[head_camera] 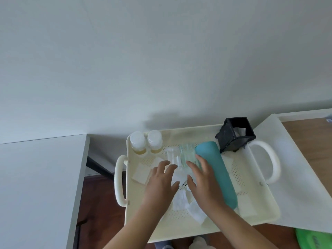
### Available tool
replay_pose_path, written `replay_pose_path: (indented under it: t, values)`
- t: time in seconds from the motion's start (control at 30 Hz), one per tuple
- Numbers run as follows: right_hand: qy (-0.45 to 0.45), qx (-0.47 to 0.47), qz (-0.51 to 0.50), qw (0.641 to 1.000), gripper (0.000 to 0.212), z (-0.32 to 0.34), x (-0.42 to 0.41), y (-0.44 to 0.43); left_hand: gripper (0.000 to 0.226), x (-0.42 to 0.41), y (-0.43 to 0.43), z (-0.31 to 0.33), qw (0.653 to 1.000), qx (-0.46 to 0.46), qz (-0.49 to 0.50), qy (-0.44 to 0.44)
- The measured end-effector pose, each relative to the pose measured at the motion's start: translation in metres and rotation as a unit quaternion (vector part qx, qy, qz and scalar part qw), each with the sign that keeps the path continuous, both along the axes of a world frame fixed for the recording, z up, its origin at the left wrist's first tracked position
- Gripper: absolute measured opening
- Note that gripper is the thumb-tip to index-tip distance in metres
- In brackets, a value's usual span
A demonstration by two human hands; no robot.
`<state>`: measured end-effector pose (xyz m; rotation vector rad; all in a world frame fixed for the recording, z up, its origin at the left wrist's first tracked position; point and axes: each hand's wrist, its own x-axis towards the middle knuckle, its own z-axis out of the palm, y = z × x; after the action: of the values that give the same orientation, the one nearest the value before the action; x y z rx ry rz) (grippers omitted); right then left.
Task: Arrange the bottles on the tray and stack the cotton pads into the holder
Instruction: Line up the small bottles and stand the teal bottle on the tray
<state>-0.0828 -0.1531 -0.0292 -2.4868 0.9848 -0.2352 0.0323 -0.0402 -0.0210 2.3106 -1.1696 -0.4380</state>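
A cream perforated tray [143, 223] with two loop handles holds everything. Two small bottles with white caps and yellow liquid [145, 143] stand upright at its far left corner. A clear bottle [171, 155] and a pale green ribbed one [187, 153] lie in the middle. A tall teal bottle [218, 173] lies on its side. The black square pad holder [235, 134] sits tilted at the far right. White cotton pads [141, 174] lie scattered on the tray. My left hand [161, 184] and my right hand [202, 182] hover with spread fingers over the lying clear bottles and pads, holding nothing.
A white table surface [36, 186] lies to the left, with dark floor in the gap. The tray rests partly on a white surface [296, 194] at the right, beside a wooden top [309, 141]. A green object [314, 239] shows at the bottom right. A plain wall rises behind.
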Motion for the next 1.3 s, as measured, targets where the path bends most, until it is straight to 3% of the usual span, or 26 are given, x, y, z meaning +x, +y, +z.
replay_pose_path:
  t: [0.13,0.3,0.57,0.83,1.07,1.3]
  values:
    - [0.009,-0.001,0.010,1.000,0.049,-0.005,-0.003,0.003,0.051,-0.009,0.001,-0.015,0.998,0.030,-0.019,-0.046]
    - [0.041,-0.016,0.042,0.998,0.055,-0.010,-0.003,0.002,0.049,-0.014,0.001,-0.026,0.998,0.024,-0.024,-0.043]
    - [0.062,-0.016,0.037,0.997,0.045,-0.015,0.005,0.001,0.043,-0.013,-0.004,-0.032,0.996,0.047,-0.038,-0.067]
    - [0.050,-0.012,0.030,0.998,0.044,-0.017,0.000,-0.004,0.053,-0.016,-0.006,-0.026,0.994,0.060,-0.045,-0.080]
    - [0.034,0.002,0.022,0.999,0.045,-0.008,-0.001,-0.003,0.055,-0.013,-0.002,-0.016,0.994,0.027,-0.046,-0.092]
    - [-0.004,-0.026,0.025,0.999,0.030,0.014,0.005,-0.021,0.053,0.006,-0.011,0.009,0.996,0.008,-0.050,-0.074]
